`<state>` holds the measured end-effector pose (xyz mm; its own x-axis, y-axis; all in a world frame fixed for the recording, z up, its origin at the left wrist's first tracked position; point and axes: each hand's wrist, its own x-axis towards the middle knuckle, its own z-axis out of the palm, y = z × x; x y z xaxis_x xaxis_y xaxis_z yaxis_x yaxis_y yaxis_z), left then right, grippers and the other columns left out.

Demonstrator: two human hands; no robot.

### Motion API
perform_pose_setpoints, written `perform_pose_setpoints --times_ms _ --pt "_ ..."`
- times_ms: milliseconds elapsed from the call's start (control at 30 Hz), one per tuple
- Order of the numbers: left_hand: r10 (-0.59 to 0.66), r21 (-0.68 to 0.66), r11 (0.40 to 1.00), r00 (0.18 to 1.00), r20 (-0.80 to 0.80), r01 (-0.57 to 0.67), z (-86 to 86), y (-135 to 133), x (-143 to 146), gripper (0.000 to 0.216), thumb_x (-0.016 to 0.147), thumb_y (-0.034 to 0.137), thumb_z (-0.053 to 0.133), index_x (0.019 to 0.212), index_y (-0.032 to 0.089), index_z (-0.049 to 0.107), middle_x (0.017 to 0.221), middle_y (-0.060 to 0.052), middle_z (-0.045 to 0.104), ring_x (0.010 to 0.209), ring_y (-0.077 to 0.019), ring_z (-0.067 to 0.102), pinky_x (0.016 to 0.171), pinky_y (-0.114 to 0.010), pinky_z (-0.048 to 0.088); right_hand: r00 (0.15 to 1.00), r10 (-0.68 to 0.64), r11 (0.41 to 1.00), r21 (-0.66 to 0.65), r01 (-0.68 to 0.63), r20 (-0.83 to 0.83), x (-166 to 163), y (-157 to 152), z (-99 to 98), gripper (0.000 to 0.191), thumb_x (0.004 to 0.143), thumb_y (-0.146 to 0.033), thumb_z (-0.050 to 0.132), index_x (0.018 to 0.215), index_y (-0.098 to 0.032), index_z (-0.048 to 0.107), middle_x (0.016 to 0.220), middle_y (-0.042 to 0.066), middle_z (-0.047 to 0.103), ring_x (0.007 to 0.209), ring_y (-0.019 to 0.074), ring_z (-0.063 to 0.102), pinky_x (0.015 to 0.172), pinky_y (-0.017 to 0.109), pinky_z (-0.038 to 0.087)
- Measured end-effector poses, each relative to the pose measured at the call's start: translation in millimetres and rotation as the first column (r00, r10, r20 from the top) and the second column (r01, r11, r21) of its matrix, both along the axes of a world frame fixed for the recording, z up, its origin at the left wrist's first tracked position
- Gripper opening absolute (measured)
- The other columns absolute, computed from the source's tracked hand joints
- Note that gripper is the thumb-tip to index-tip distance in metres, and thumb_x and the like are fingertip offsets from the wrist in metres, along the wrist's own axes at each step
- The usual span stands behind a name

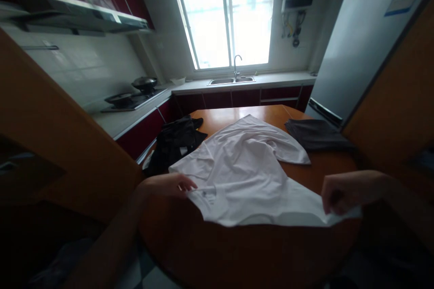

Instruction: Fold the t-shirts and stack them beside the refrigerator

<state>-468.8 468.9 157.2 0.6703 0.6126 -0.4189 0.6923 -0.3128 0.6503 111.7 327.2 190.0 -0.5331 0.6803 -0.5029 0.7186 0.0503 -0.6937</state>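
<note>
A white T-shirt (247, 171) lies spread and wrinkled on a round wooden table (244, 248). My left hand (171, 185) pinches the shirt's near left edge, fingers closed on the cloth. My right hand (339, 195) grips the near right corner of the same shirt, fingers curled round the fabric. Both hands hold the shirt's near edge just above the tabletop.
A crumpled black garment (174, 142) lies at the table's left edge. A folded dark grey garment (317, 134) sits at the far right. Behind are a counter with a sink (232, 80), a stove with pans (135, 92), and a white fridge (359, 49).
</note>
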Motion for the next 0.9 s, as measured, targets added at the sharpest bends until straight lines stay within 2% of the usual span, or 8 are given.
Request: perform_pose_setpoints --times_ms 67,167,267,300,367,633,800,900 --pt "-0.098 -0.186 0.977 0.994 0.047 0.105 -1.0 6 11 0.052 0.082 0.044 0.076 0.129 0.025 0.069 0.110 -0.008 0.077 0.096 -0.0250 0.073 0.082 -0.031 0.059 0.995 0.082 0.988 -0.124 -0.089 -0.061 6 3 -5.7 0.046 0.083 -0.054 0.066 0.104 -0.015 0.079 0.080 0.007 0.073 0.069 0.0171 0.063 0.063 0.025 0.047" --pt "-0.003 0.068 0.998 0.971 0.238 -0.014 -20.5 30 41 0.049 0.091 0.050 0.064 0.129 0.019 0.067 0.117 -0.012 0.074 0.104 -0.0254 0.071 0.092 -0.035 0.056 0.986 -0.142 0.984 0.098 0.151 -0.091 -3 24 -41.1 0.055 0.090 -0.058 0.055 0.111 -0.012 0.076 0.090 0.010 0.074 0.078 0.0217 0.066 0.071 0.030 0.052" --pt "0.087 0.465 0.848 0.933 0.349 -0.253 -53.8 56 77 0.047 0.094 0.051 0.054 0.124 0.018 0.069 0.123 -0.013 0.071 0.114 -0.0277 0.067 0.101 -0.041 0.052 0.855 -0.518 0.736 0.496 0.461 -0.026 -21 55 -89.5 0.048 0.096 -0.046 0.047 0.114 -0.012 0.074 0.109 0.015 0.073 0.103 0.0288 0.066 0.090 0.036 0.051" --pt "0.078 0.552 0.791 0.938 0.337 -0.264 -64.7 62 88 0.047 0.096 0.049 0.051 0.127 0.018 0.068 0.127 -0.013 0.069 0.119 -0.0278 0.065 0.106 -0.043 0.049 0.784 -0.621 0.619 0.605 0.501 -0.014 -28 65 -103.7 0.046 0.096 -0.041 0.045 0.119 -0.011 0.072 0.119 0.018 0.070 0.115 0.0304 0.062 0.099 0.038 0.047" --pt "0.074 0.665 0.711 0.965 0.253 -0.229 -82.6 71 103 0.048 0.098 0.045 0.047 0.135 0.020 0.063 0.141 -0.013 0.061 0.132 -0.0284 0.056 0.114 -0.046 0.041 0.698 -0.715 0.511 0.715 0.477 0.044 -41 82 -125.3 0.049 0.097 -0.039 0.043 0.132 -0.012 0.064 0.136 0.021 0.061 0.130 0.0337 0.052 0.108 0.045 0.040" --pt "0.219 0.697 0.711 0.971 -0.093 -0.094 -113.1 68 93 0.053 0.103 0.048 0.037 0.154 0.033 0.043 0.163 -0.004 0.034 0.153 -0.0332 0.023 0.122 -0.060 0.016 0.628 -0.727 0.629 0.637 0.445 0.278 -71 131 -155.6 0.067 0.101 -0.061 0.027 0.157 -0.026 0.038 0.164 0.018 0.027 0.152 0.0428 0.018 0.115 0.063 0.019" --pt "0.333 0.716 0.679 0.937 -0.106 -0.160 -135.0 25 66 0.056 0.101 0.055 0.036 0.155 0.038 0.040 0.165 -0.004 0.030 0.152 -0.0375 0.023 0.118 -0.064 0.022 0.743 -0.630 0.667 0.648 0.368 0.227 -55 170 -162.6 0.068 0.101 -0.062 0.018 0.152 -0.026 0.044 0.165 0.017 0.027 0.153 0.0392 0.017 0.116 0.065 0.018" --pt "0.363 0.717 0.675 0.925 -0.116 -0.175 -130.6 22 62 0.055 0.096 0.060 0.047 0.147 0.039 0.053 0.157 -0.007 0.044 0.145 -0.0414 0.038 0.112 -0.063 0.034 0.740 -0.652 0.627 0.667 0.403 0.165 -48 205 -159.0 0.066 0.103 -0.057 0.015 0.149 -0.020 0.047 0.160 0.019 0.036 0.149 0.0365 0.028 0.115 0.063 0.023"
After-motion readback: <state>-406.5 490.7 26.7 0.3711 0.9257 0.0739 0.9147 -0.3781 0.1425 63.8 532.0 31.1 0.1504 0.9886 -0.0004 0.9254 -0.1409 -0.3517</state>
